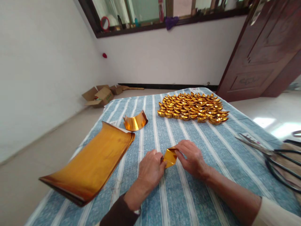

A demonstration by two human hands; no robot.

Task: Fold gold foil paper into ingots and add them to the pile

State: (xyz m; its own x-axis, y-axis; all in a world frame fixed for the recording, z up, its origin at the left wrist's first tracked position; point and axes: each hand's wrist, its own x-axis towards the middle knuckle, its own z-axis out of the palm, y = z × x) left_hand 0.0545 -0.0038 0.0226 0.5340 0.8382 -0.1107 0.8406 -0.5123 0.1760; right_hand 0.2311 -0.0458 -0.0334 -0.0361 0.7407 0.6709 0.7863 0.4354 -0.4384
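While glossy folded ingots [192, 108] crowd the striped cloth [188, 194], both hands' [150, 169] grip pinches a creased gold foil square [170, 157].

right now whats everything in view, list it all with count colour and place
foil piece: one, gold, pinched between both hands, centre of cloth
foil stack: one, gold, left side of cloth, near end over the edge
curled foil: one, gold, beyond the stack
ingots: many, gold, packed in rows at far right of cloth
cloth: one, blue with white stripes, covers the table
scissors: at least one pair, black handles, right edge
boxes: a few, brown cardboard, on the floor by the left wall
door: one, dark brown, far right
left hand: grip on the piece's left edge
right hand: grip on its right edge
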